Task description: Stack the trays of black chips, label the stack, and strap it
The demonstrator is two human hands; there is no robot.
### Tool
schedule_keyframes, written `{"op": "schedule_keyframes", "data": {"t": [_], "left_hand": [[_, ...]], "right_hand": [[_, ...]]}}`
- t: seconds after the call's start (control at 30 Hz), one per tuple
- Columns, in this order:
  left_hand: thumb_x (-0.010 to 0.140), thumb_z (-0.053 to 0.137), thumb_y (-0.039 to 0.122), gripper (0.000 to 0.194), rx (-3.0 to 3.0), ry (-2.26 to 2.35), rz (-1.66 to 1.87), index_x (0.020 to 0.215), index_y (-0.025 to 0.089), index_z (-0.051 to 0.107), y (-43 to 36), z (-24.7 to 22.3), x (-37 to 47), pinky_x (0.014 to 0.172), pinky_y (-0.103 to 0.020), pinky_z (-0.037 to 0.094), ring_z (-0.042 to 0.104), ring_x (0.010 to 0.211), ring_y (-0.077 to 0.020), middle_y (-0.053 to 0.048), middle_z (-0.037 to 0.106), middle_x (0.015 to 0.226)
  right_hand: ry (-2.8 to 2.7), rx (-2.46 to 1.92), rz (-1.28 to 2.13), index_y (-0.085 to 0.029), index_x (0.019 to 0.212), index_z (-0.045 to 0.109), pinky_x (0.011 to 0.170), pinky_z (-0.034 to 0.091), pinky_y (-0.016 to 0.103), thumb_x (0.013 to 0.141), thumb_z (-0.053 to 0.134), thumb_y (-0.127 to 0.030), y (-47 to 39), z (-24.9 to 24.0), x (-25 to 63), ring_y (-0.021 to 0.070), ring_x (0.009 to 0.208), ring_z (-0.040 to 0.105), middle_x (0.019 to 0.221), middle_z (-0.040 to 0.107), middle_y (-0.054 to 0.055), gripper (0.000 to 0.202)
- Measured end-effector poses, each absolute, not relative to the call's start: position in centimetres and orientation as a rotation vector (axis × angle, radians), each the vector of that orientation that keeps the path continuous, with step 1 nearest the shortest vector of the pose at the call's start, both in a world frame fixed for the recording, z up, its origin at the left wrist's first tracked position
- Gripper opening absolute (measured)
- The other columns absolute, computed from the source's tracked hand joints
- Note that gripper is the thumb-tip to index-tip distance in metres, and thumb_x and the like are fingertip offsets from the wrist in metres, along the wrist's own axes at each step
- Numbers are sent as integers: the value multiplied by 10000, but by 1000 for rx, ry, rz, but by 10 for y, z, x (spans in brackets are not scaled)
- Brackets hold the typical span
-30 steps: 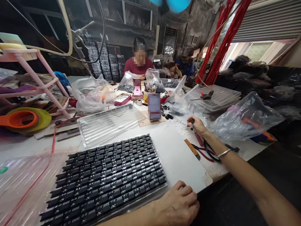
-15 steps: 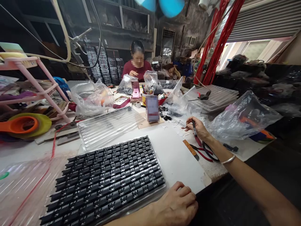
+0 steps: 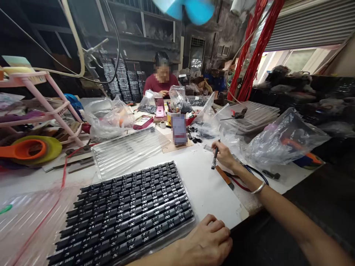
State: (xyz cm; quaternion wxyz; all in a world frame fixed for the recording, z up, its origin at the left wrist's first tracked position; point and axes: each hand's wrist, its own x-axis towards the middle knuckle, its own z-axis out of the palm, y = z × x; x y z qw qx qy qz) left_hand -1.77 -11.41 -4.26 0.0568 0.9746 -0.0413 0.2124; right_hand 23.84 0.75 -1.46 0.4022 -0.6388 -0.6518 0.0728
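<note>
A black pen (image 3: 214, 159) is pinched in the fingers of my right hand (image 3: 223, 153), held tilted above the white board (image 3: 203, 177) on the table. Curled at the table's front edge, my left hand (image 3: 209, 238) lies just right of a clear tray (image 3: 191, 225); its fingertips are folded under, and what they may hold is hidden. Rows of black plastic parts (image 3: 130, 210) with pale markings fill this tray. By my right forearm lie an orange-brown cutter (image 3: 224, 176) and red-handled pliers (image 3: 240, 183), partly covered by the arm.
An empty clear tray (image 3: 127, 151) lies behind the filled one. A phone (image 3: 179, 129) stands upright before a pen cup. Plastic bags (image 3: 285, 142) crowd the right side; a pink rack (image 3: 50, 99) stands left. Across the table sits a person (image 3: 160, 81) in a dark red top.
My right hand has moved a little left and turned the pen so that it points down toward the white board. My left hand stays in place.
</note>
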Motion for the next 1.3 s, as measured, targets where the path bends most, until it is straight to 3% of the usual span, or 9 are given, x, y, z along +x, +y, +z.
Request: {"op": "schedule_keyframes", "data": {"t": [0.3, 0.47, 0.6, 0.77, 0.87, 1.0, 1.1, 1.2, 1.3], "left_hand": [[932, 424, 182, 156, 2989, -121, 661, 947, 127, 569, -116, -29, -24, 872, -316, 414, 563, 884, -148, -62, 621, 902], [926, 414, 167, 210, 3033, 41, 806, 1047, 93, 568, -127, -17, -30, 926, -393, 418, 586, 927, -182, -93, 651, 943], [924, 418, 166, 213, 2920, 519, 850, 1026, 102, 594, -114, 0, -32, 915, -382, 435, 608, 931, -186, -92, 679, 948], [934, 438, 416, 444, 3008, 832, 443, 1228, 98, 536, -89, 0, -28, 1002, -510, 373, 480, 1249, -311, -149, 581, 1292], [893, 394, 584, 624, 3015, 741, 170, 1265, 97, 512, -85, -5, -27, 1041, -570, 314, 420, 1306, -335, -144, 549, 1339], [873, 338, 644, 704, 3021, 703, 62, 1251, 79, 523, -89, -7, -28, 1067, -592, 259, 400, 1319, -350, -171, 524, 1357], [858, 312, 674, 761, 3023, 663, 61, 1284, 68, 487, -88, -7, -30, 1081, -597, 227, 355, 1346, -357, -185, 492, 1381], [858, 323, 670, 751, 3009, 620, 85, 1310, 84, 451, -87, -8, -33, 1094, -584, 204, 326, 1367, -332, -176, 496, 1369], [854, 341, 668, 734, 2993, 604, 84, 1299, 94, 455, -86, -8, -35, 1096, -586, 191, 328, 1367, -332, -170, 527, 1318]], "right_hand": [[-1452, -1597, 88, -211, 818, 450, 562, 458, 283, 781, 437, -298, -1, 0, 261, 131, 583, 539, 714, 503, -17, 95], [-1746, -1486, 241, -221, 896, 558, 713, 488, 322, 795, 516, -224, -69, -19, 210, 168, 751, 587, 830, 605, 28, 109], [-2080, -1306, 327, -226, 899, 607, 746, 485, 360, 811, 465, -135, -120, -32, 187, 201, 811, 595, 862, 645, 66, 190], [-2158, -1280, 244, -210, 927, 579, 743, 479, 350, 851, 427, -94, -134, -34, 190, 197, 843, 586, 923, 649, 93, 206], [-2078, -1299, 309, -220, 934, 581, 755, 467, 349, 871, 491, -175, -134, -28, 190, 191, 825, 586, 895, 653, 73, 119], [-1613, -1349, 562, -233, 1132, 548, 744, 462, 323, 934, 436, -326, -140, -21, 180, 160, 782, 577, 845, 623, 35, 245], [-1261, -1342, 863, -212, 1066, 598, 644, 454, 280, 967, 325, -397, -141, -17, 169, 125, 658, 534, 731, 563, 11, 344], [-1169, -1364, 1042, -197, 946, 595, 527, 416, 243, 918, 451, -407, -138, -18, 163, 106, 565, 495, 643, 551, -11, 256], [-1220, -1381, 1066, -209, 953, 567, 590, 471, 249, 852, 565, -364, -135, -20, 164, 128, 659, 578, 717, 623, 2, 185]]}}
